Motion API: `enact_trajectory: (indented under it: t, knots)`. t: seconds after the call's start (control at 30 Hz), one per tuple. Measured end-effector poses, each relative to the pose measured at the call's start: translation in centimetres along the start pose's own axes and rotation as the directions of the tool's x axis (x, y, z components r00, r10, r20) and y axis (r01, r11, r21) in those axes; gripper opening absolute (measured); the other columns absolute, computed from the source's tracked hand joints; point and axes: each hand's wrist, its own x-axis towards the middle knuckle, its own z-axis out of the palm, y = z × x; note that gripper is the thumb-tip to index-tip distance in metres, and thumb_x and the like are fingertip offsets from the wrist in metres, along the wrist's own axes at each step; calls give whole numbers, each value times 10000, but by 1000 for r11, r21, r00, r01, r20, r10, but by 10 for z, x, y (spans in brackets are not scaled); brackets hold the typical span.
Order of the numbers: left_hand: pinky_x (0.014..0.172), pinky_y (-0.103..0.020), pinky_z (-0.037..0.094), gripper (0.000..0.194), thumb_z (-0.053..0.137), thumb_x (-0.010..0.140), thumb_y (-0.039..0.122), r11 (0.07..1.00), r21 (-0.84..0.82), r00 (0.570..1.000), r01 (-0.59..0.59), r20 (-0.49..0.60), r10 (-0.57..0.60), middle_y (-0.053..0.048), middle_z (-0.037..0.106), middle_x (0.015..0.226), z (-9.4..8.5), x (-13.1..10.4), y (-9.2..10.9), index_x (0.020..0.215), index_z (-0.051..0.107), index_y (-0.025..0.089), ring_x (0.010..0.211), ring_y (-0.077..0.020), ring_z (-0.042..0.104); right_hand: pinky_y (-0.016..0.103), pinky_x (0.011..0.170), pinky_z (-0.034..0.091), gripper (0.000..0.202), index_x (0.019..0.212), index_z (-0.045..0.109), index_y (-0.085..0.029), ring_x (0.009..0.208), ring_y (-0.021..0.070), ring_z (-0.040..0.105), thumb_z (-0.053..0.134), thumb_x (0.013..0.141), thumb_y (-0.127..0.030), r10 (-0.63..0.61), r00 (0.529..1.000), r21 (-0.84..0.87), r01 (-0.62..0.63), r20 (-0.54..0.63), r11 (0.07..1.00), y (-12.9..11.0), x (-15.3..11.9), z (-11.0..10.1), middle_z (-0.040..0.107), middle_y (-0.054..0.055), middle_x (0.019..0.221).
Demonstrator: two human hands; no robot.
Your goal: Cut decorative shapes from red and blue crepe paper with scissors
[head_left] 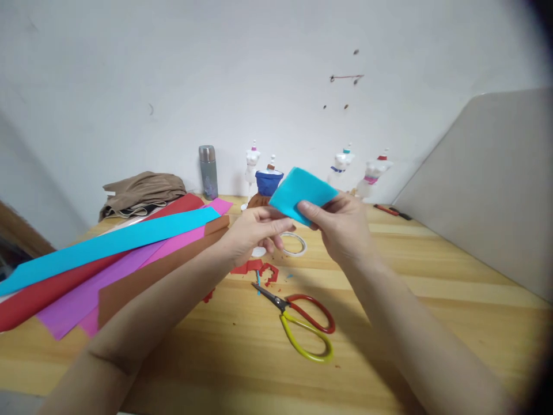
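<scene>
Forearms (415, 323), right hand (348, 227) pinching turquoise square (305, 193) at edge, left hand (254, 230) close, grip unclear, scissors (281, 303) apart below

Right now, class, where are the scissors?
In the head view, the scissors lie on the wooden table, low, slightly right of centre, just nearer the camera than the red scraps.

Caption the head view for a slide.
Right hand holds a turquoise piece above the wooden table; scissors lie nearby.

Turquoise sheet (298, 190) — matt, papery; scissor handles (332, 323) glossy; tabletop (432, 276) — smooth wood.
</scene>
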Motion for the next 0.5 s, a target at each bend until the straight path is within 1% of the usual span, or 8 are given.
enact_trajectory:
  t: [0.1, 0.17, 0.23, 0.33, 0.43, 0.5]
  knots:
    - [482, -186, 448, 430, 945, 707, 457, 993, -105, 996, -51, -82, 42, -12, 672, 636, -1, 1, -1, 819, 692, 128, 546, -88, 620, 336, 559, 525, 322, 620, 663, -231, 608, 176, 583, 928, 607, -413, 34, 995, 2, -34, 91, 999, 5, -6, 8, 675, 15, 655]
    - [469, -180, 427, 405, 902, 769, 460, 992, -111, 991, -53, -126, 39, -3, 638, 580, -1, 0, -1, 765, 666, 130, 504, -78, 590, 337, 589, 542, 323, 631, 681, -221, 625, 174, 593, 930, 606, -425, 41, 994, -13, -40, 103, 999, 9, -8, 12, 693, 16, 673]
    - [450, -171, 392, 379, 870, 810, 427, 994, -96, 988, -45, -150, 30, 6, 608, 533, -3, 0, 1, 719, 649, 131, 455, -64, 547, 326, 594, 531, 318, 623, 673, -215, 617, 164, 578, 915, 608, -420, 45, 994, -46, -40, 102, 998, 11, -8, 13, 684, 9, 659]
    - [441, -163, 358, 343, 864, 809, 359, 998, -55, 990, -24, -137, 17, 14, 582, 488, -7, -2, 8, 679, 646, 128, 408, -48, 496, 307, 576, 498, 308, 641, 664, -213, 596, 153, 553, 878, 620, -433, 47, 988, -99, -32, 147, 995, 11, -5, 10, 655, -3, 631]
    - [420, -150, 291, 338, 847, 811, 315, 1000, 24, 994, -9, -108, 12, 29, 532, 432, -12, -4, 17, 634, 630, 126, 367, -25, 428, 302, 568, 485, 297, 672, 662, -216, 591, 155, 549, 846, 650, -449, 46, 979, -143, -17, 200, 990, 10, -1, 7, 641, -6, 627]
    - [404, -148, 264, 276, 847, 794, 278, 997, 75, 996, 17, -85, -10, 45, 511, 422, -16, -7, 24, 666, 659, 122, 355, -24, 415, 303, 570, 485, 279, 672, 659, -217, 589, 154, 545, 835, 659, -432, 40, 976, -152, -7, 215, 988, 11, -1, 7, 632, -9, 626]
